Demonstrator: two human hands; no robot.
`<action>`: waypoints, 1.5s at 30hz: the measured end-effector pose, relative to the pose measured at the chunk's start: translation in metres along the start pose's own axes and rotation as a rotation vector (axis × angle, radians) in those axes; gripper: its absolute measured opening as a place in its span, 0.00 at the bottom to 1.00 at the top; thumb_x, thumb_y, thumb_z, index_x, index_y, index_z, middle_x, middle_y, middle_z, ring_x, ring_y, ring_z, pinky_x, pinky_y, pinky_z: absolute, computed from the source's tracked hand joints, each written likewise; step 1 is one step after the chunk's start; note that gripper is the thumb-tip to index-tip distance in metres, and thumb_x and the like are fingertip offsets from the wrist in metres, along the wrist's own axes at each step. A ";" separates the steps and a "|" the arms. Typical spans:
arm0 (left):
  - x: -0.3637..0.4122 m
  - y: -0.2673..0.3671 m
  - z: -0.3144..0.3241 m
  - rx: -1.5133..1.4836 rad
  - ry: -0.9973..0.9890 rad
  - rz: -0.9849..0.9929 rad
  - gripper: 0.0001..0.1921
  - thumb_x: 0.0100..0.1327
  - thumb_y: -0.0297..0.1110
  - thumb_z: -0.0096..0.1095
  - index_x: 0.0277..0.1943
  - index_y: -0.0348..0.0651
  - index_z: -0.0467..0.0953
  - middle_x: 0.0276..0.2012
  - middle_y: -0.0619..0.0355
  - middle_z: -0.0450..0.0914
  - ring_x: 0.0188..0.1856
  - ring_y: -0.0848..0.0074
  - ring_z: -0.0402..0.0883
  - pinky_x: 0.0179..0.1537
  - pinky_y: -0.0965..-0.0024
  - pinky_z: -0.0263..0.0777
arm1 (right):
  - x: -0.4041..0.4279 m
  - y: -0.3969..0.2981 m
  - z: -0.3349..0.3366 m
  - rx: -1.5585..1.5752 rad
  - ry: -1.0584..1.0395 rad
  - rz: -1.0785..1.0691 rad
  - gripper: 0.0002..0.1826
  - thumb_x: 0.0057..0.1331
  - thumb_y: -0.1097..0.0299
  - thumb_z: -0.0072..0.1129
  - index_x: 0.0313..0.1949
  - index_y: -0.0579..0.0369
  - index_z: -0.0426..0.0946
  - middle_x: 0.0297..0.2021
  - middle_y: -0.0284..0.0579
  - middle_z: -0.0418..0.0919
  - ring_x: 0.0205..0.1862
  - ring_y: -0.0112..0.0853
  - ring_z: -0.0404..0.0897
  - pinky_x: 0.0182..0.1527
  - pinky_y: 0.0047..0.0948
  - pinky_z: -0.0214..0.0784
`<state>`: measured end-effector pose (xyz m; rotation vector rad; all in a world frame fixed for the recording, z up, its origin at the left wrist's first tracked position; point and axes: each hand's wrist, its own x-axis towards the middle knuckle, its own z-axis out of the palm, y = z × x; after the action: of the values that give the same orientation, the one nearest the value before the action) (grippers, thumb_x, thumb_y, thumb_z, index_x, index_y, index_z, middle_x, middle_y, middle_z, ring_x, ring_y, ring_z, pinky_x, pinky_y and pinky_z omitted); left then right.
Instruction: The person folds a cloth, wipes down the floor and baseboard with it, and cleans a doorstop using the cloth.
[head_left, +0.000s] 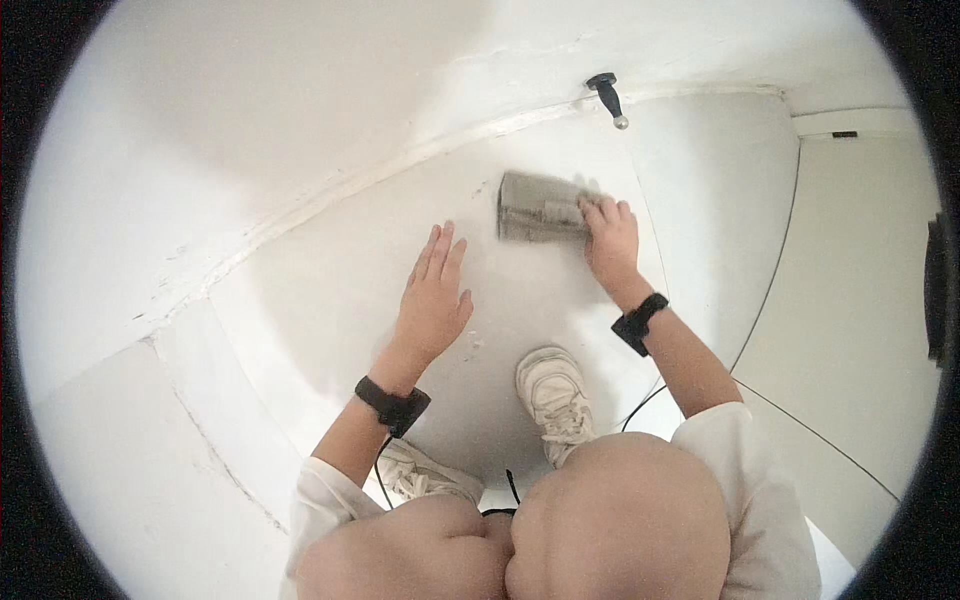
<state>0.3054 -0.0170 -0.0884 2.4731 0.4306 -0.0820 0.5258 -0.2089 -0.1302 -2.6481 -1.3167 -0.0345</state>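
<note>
My right hand (611, 232) grips the right end of a grey-brown, flat, folded piece (540, 206), perhaps a cloth or a pad; its exact kind is blurred. The piece lies over or just above the white floor, between my hand and the wall. My left hand (439, 292) is held to the left with its fingers stretched and nothing in it. A black band with a small box sits on each wrist.
A black door stop (607, 97) with a pale tip juts out by the foot of the white wall (337, 97). One light-coloured shoe (555, 397) stands below my hands, another (427, 476) by my left wrist. A pale panel (840, 285) is at the right. Black cables run near both arms.
</note>
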 end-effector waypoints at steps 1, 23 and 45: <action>-0.001 0.003 0.001 0.014 -0.030 0.015 0.36 0.56 0.29 0.63 0.67 0.36 0.55 0.73 0.45 0.46 0.74 0.53 0.45 0.73 0.56 0.46 | -0.017 -0.014 -0.006 0.042 -0.032 -0.030 0.23 0.54 0.76 0.53 0.52 0.54 0.75 0.42 0.44 0.72 0.44 0.43 0.71 0.42 0.42 0.65; 0.011 -0.014 -0.054 0.037 0.100 0.012 0.32 0.61 0.31 0.60 0.66 0.33 0.56 0.62 0.40 0.64 0.64 0.51 0.65 0.65 0.57 0.60 | 0.079 -0.080 -0.034 0.464 -0.006 -0.272 0.16 0.44 0.75 0.59 0.36 0.56 0.77 0.34 0.46 0.74 0.39 0.45 0.74 0.42 0.41 0.69; -0.120 -0.042 -0.360 -0.086 -0.053 -0.686 0.09 0.68 0.23 0.51 0.46 0.34 0.78 0.44 0.56 0.82 0.51 0.75 0.77 0.55 0.70 0.68 | 0.070 -0.081 0.000 0.354 -0.042 -0.043 0.20 0.45 0.76 0.65 0.41 0.52 0.78 0.40 0.42 0.71 0.45 0.41 0.70 0.46 0.41 0.67</action>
<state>0.1629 0.1932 0.1966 2.1292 1.2105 -0.3952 0.5045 -0.1062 -0.1102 -2.3340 -1.2578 0.2281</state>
